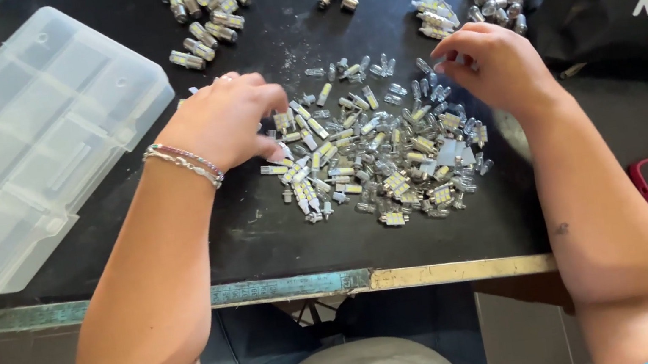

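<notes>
Centrally, near the table's [181,255] front edge, the bulb pile [380,156] lies between both hands. Left hand [225,120] rests curled on its left fringe; right hand [490,63] pinches at its far-right fringe, contents indiscernible.

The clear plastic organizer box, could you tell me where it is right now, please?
In the head view, the organizer box lies on the black table's left side, just left of the left hand.

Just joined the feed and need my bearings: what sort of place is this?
Probably a small workshop or hobby bench: a black worktop with a worn edge, a big pile of small LED bulbs being sorted into groups, and a clear compartment box alongside.
</notes>
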